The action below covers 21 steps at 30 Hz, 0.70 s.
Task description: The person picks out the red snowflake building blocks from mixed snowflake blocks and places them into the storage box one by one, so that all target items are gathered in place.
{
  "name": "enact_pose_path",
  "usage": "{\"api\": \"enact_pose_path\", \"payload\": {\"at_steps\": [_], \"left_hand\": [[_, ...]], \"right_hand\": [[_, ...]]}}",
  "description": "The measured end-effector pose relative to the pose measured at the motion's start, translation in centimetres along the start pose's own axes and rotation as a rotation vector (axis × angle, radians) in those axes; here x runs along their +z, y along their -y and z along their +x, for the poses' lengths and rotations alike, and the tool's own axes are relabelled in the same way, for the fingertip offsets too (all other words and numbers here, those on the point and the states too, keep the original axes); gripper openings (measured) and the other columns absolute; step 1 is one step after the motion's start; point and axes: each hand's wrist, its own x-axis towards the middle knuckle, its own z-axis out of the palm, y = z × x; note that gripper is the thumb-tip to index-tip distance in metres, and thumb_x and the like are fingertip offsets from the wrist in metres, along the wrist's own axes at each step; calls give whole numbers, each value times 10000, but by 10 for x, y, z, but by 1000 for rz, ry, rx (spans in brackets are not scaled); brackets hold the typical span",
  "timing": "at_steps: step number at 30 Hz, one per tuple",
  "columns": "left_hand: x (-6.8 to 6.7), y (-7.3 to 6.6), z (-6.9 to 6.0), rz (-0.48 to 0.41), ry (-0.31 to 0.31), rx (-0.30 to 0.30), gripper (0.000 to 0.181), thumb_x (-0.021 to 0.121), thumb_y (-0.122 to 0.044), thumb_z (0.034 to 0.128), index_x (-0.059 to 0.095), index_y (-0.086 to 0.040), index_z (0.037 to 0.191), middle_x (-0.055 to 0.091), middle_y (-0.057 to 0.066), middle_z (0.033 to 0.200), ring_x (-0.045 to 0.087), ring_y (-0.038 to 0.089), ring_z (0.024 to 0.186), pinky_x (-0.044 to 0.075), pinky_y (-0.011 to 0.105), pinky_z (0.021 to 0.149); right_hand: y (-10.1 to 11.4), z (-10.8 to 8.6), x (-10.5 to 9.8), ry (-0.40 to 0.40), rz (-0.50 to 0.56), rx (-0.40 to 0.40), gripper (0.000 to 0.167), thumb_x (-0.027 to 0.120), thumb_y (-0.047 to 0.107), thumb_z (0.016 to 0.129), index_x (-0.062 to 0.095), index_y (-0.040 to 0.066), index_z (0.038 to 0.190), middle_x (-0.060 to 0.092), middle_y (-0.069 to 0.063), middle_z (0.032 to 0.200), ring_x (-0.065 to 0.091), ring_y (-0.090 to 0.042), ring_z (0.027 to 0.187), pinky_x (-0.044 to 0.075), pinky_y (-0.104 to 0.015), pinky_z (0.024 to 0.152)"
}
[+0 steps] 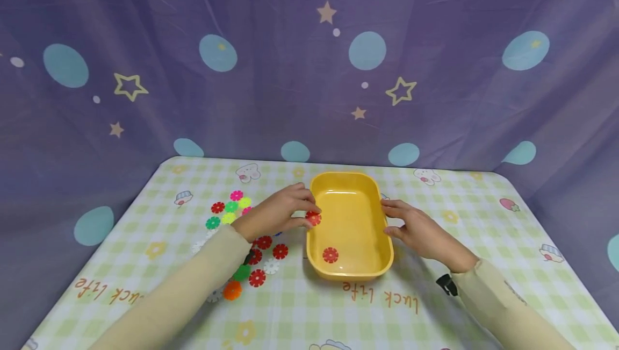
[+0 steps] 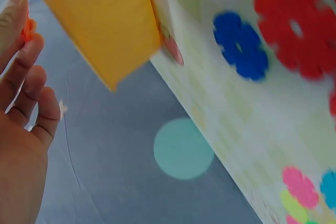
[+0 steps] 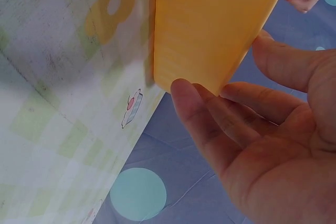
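Observation:
My left hand (image 1: pixel 282 210) pinches a red snowflake disc (image 1: pixel 314 219) between thumb and fingers, over the left rim of a yellow plastic tray (image 1: pixel 355 221). Seen from the left wrist, the disc (image 2: pixel 28 30) shows edge-on at the fingertips. Another red snowflake disc (image 1: pixel 331 255) lies flat inside, at the tray's near left. On the opposite side, my right hand (image 1: pixel 418 230) touches the tray's right side with loosely bent fingers. The right wrist view has the fingertips against the outer wall (image 3: pixel 210 30) and the thumb by the rim.
Left of the tray lies a loose spread of snowflake discs in red (image 1: pixel 257 278), green (image 1: pixel 213 223), orange (image 1: pixel 232 290), pink, yellow, white and blue. My left forearm covers part of it. A checked cloth (image 1: pixel 464 215) covers the table; a purple curtain (image 1: pixel 290 86) hangs behind.

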Motion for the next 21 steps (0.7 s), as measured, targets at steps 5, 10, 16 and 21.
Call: {"api": "enact_pose_path", "payload": {"at_steps": [5,10,16,21], "left_hand": [[11,-5,15,25,77,25,309,773,-250,793,720,-126,1070,595,-51,993,456,114,907,390,256,829],[19,-11,29,102,227,-7,322,758,-311,809,729,-144,1083,602,-67,977,418,121,855,357,263,770],[24,-22,50,234,427,-36,261,750,-374,804,753,-209,1005,592,-110,939,400,121,846,347,281,720],[32,-26,61,320,500,-40,151,763,-350,792,755,-265,917,589,-136,864,420,125,813,369,279,695]], "right_hand": [[-1,0,1,1,4,5,494,688,103,865,519,-69,1296,439,-171,1392,456,-349,1233,398,-490,948],[-1,1,1,2,2,-4,489,687,107,867,524,-64,1295,442,-171,1390,450,-349,1239,395,-492,952],[0,2,-1,3,5,-7,490,687,101,865,523,-65,1296,445,-175,1385,446,-347,1242,395,-492,950],[0,2,0,10,3,-4,486,686,102,867,525,-65,1294,441,-176,1388,448,-349,1240,398,-491,947]]}}
